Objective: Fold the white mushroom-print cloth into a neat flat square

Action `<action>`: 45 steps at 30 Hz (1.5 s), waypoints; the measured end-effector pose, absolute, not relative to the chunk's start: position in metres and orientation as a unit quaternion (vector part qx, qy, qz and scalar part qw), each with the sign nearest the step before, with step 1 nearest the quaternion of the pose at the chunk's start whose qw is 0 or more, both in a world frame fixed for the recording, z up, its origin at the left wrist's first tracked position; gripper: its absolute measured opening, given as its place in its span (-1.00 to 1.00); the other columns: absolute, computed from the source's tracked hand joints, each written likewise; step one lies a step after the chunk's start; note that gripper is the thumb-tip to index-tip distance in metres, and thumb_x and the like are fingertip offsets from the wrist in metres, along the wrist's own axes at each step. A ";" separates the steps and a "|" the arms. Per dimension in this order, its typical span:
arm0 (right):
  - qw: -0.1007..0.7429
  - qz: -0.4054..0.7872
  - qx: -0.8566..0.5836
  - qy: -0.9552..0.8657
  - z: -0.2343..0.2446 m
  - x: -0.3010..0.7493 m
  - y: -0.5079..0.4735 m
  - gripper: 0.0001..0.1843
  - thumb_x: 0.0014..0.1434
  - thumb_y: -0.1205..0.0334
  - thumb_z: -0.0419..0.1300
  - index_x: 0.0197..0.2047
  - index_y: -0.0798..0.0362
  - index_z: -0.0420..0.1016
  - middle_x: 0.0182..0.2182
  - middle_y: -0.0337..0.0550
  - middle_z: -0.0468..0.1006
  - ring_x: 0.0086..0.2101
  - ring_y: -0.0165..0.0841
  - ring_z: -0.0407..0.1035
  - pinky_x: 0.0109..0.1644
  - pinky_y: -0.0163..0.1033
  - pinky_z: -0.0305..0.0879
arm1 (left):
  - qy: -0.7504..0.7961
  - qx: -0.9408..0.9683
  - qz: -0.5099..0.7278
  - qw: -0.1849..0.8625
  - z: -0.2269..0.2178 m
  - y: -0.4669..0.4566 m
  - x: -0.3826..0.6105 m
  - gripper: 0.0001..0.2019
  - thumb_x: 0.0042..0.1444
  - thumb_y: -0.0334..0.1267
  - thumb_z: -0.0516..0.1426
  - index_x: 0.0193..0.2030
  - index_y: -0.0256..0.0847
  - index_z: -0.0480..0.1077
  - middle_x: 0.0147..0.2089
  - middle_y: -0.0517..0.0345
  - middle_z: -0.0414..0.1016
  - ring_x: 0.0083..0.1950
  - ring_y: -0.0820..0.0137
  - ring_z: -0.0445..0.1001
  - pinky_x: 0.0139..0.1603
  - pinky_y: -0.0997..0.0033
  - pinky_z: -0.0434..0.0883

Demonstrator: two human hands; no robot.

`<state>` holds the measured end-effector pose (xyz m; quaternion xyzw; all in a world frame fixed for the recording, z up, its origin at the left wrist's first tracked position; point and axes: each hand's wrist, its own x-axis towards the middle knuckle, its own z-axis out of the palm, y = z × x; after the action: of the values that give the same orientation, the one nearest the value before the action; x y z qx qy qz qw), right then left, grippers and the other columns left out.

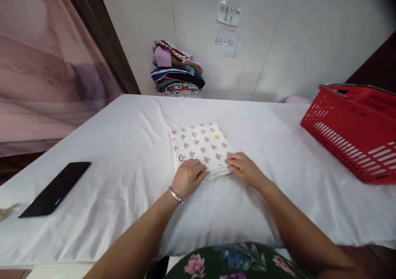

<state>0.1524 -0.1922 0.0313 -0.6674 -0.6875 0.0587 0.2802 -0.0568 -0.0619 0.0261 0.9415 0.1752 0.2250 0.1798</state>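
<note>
A white cloth with small grey mushroom prints lies folded into a flat, layered square at the middle of the table. My left hand, with a silver bracelet at the wrist, grips its near edge toward the left corner, fingers on top and thumb at the front. At the near right corner, my right hand pinches the layers between thumb and fingers. The cloth's near edge shows several stacked layers between the two hands.
A white tablecloth covers the table. On the left lies a dark flat tablet-like object. A red plastic basket stands at the right. Beyond the far edge is a stack of folded fabrics by the wall.
</note>
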 end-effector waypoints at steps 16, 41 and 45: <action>0.308 -0.032 -0.664 -0.681 0.023 0.153 -0.208 -0.74 0.25 0.32 -0.06 -0.25 0.01 0.45 -0.26 -0.09 0.46 -0.23 -0.29 0.28 -0.16 -0.14 0.28 | 0.138 0.955 0.228 0.129 0.027 -0.070 -0.055 -0.74 0.24 -0.24 -0.07 -0.40 -0.22 0.35 -0.39 0.12 0.34 -0.33 0.40 0.30 -0.28 0.37 0.27; 0.315 -0.032 -0.671 -0.671 0.016 0.155 -0.208 -0.76 0.24 0.27 -0.02 -0.21 -0.02 0.47 -0.25 -0.10 0.45 -0.21 -0.29 0.29 -0.08 -0.09 0.22 | 0.118 0.956 0.231 0.137 0.027 -0.070 -0.055 -0.76 0.23 -0.25 -0.07 -0.30 -0.19 0.41 -0.35 0.12 0.38 -0.29 0.41 0.34 -0.27 0.39 0.30; 0.325 0.000 -0.675 -0.663 0.016 0.157 -0.211 -0.76 0.23 0.26 0.00 -0.12 -0.06 0.44 -0.19 -0.11 0.43 -0.15 -0.27 0.27 -0.08 -0.10 0.26 | 0.125 0.958 0.219 0.141 0.025 -0.070 -0.055 -0.83 0.18 -0.21 0.02 -0.27 -0.18 0.40 -0.32 0.12 0.39 -0.28 0.40 0.35 -0.27 0.39 0.31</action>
<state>0.1571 -0.2105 0.0155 -0.6748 -0.6627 0.0002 0.3247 -0.0550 -0.0697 0.0254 0.9575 0.1248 0.2186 0.1406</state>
